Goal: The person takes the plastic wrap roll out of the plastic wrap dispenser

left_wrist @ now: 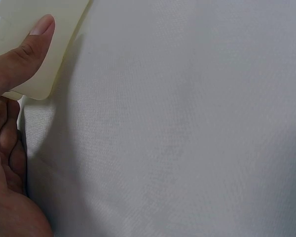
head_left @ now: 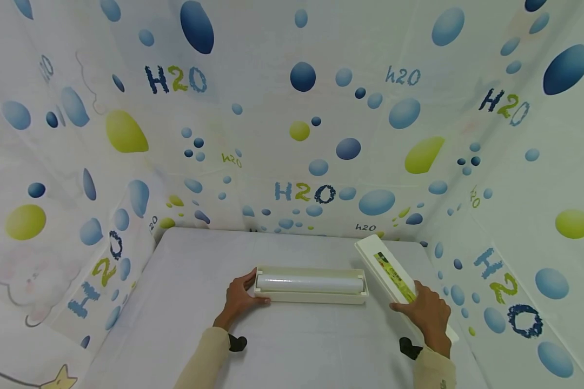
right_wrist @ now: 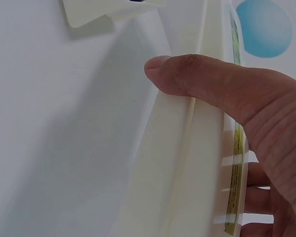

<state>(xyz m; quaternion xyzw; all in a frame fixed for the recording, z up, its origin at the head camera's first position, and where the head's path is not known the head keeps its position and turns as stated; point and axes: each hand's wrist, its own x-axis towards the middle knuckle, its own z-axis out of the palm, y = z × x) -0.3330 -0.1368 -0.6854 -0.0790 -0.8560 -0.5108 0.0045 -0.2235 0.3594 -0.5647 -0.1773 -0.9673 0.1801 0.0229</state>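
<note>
A long cream box (head_left: 311, 297) lies on the table with a shiny, whitish roll (head_left: 311, 283) inside. The left hand (head_left: 239, 298) grips its left end, thumb at the front; in the left wrist view the thumb (left_wrist: 32, 54) presses on the box's face (left_wrist: 44, 79). To the right, the right hand (head_left: 427, 312) holds a long cream lid (head_left: 370, 249) with a green and yellow label, tilted diagonally. In the right wrist view the thumb (right_wrist: 187, 76) lies across the lid (right_wrist: 197, 158), with the other fingers on its far side.
A white cloth covers the table (head_left: 292, 346). Behind and at both sides hang white sheets (head_left: 253, 81) printed with blue and green drops and H2O lettering. A dark strap piece is at each wrist.
</note>
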